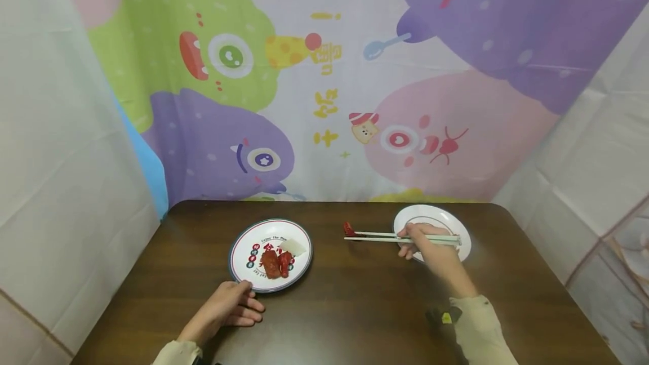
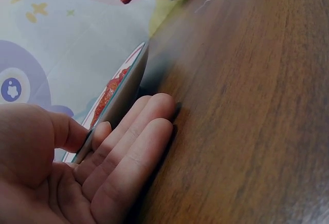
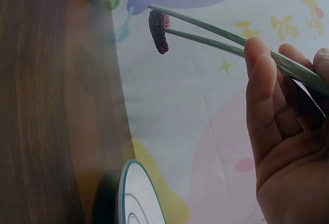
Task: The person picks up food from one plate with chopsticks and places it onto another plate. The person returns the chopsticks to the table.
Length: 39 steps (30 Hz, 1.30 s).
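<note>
My left hand (image 1: 230, 306) pinches the near rim of a printed white plate (image 1: 248, 275) between thumb and forefinger, its other fingers extended below the rim. Two glazed reddish-brown pieces, which look like chicken wings (image 1: 271, 265), lie on that plate beside a pale, whitish piece (image 1: 293, 248). In my right hand (image 1: 428, 244) is a pair of pale green chopsticks (image 3: 216, 36). Between their tips hangs a dark red piece of similar food (image 3: 159, 31), in the air between the two plates. The left wrist view shows the left plate edge-on (image 2: 128, 82), tilted in that camera's picture.
A second white plate (image 1: 431, 213) with a ringed pattern stands at the right, partly behind my right hand. Both plates are on a dark wooden table (image 1: 345, 308). A cartoon-printed cloth (image 1: 324, 173) hangs along the far edge, with pale walls at both sides.
</note>
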{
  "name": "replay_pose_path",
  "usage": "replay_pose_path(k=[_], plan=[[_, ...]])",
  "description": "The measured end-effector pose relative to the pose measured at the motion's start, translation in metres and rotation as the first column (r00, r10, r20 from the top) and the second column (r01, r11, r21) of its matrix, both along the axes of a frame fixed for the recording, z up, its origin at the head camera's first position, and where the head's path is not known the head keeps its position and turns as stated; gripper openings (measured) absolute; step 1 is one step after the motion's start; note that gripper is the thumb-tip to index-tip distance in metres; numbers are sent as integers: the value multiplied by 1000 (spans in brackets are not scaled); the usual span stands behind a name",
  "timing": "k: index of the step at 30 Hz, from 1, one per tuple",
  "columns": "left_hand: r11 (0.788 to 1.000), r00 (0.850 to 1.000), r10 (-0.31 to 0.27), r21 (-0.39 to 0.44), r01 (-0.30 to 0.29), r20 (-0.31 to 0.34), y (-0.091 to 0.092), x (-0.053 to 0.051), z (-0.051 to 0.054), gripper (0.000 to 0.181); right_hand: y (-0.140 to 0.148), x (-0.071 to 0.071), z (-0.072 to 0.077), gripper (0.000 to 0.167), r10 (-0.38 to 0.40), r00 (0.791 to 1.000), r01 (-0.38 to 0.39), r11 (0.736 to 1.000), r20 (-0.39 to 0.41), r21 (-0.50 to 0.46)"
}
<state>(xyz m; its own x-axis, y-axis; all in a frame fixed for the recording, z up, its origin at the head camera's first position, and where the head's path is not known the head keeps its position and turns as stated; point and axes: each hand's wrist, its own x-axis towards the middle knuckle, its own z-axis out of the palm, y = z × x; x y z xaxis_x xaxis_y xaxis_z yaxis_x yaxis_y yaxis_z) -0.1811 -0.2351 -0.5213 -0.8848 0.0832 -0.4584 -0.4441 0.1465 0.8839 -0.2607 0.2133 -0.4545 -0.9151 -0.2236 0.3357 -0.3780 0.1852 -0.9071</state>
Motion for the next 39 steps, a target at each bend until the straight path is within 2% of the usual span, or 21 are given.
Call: replay_pose_path(k=[5, 8, 14, 21, 24, 31, 34, 39], plan=[[1000, 1000, -2, 3, 2, -7, 1, -1, 1, 25, -8, -1, 0, 31, 60, 997, -62, 997, -41, -47], [1000, 1000, -4, 1, 4, -5, 1, -1, 1, 25, -12, -2, -2, 32, 85, 996, -86, 996, -33, -38], [1000, 1000, -15, 5, 15, -9, 0, 1, -1, 25, -17, -1, -3, 34, 49, 998, -49, 999, 27, -9], [1000, 1000, -20, 19, 20, -16, 0, 1, -1, 23, -20, -2, -2, 32, 81, 996, -81, 997, -32, -8], [999, 999, -22, 25, 23, -27, 0, 0, -1, 24, -22, -3, -1, 31, 61, 997, -61, 998, -53, 15], [999, 999, -41, 22, 41, -25, -4, 3, -1, 23, -26, -2, -1, 31, 77, 997, -77, 997, -26, 9], [999, 999, -41, 23, 42, -24, -3, 3, -1, 23, -27, -1, -1, 30, 57, 998, -56, 998, -38, 30], [999, 999, -35, 23, 36, -24, -1, 1, -1, 24, -30, -2, 0, 31, 67, 996, -65, 997, -57, 37]])
